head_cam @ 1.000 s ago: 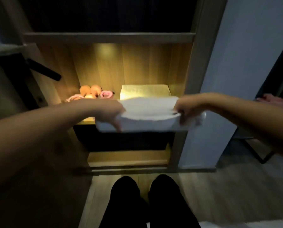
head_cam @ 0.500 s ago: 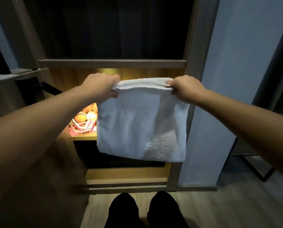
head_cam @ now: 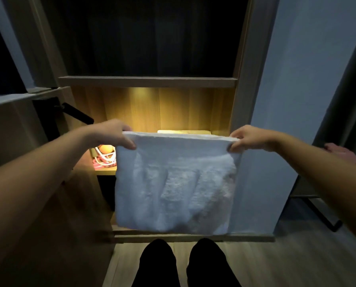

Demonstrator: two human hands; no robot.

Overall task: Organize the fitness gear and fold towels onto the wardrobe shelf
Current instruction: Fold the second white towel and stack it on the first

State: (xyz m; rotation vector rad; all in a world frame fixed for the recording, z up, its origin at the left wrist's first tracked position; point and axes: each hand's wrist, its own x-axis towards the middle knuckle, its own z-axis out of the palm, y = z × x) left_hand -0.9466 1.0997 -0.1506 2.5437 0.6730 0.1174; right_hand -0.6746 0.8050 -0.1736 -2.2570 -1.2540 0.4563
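A white towel [head_cam: 175, 183] hangs doubled in front of the lit wardrobe shelf [head_cam: 105, 172]. My left hand [head_cam: 111, 132] grips its top left corner and my right hand [head_cam: 247, 138] pinches its top right corner, holding the upper edge stretched level. Behind the towel's top edge, a folded towel [head_cam: 184, 131] lies on the shelf, mostly hidden. At the shelf's left end sit an orange ball [head_cam: 106, 149] and a pink-and-white skipping rope [head_cam: 104, 160], partly covered by the hanging towel.
An open wardrobe door with a black handle [head_cam: 77, 116] stands at the left. A dark hanging compartment [head_cam: 152, 36] is above the shelf. A pink item [head_cam: 338, 151] lies at the far right, above a black metal frame [head_cam: 322, 216]. My dark-trousered legs [head_cam: 183, 264] stand on wooden floor.
The towel went from a flat folded bundle at shelf height to hanging open from both hands. Since half a second ago my hands have moved further apart and lower.
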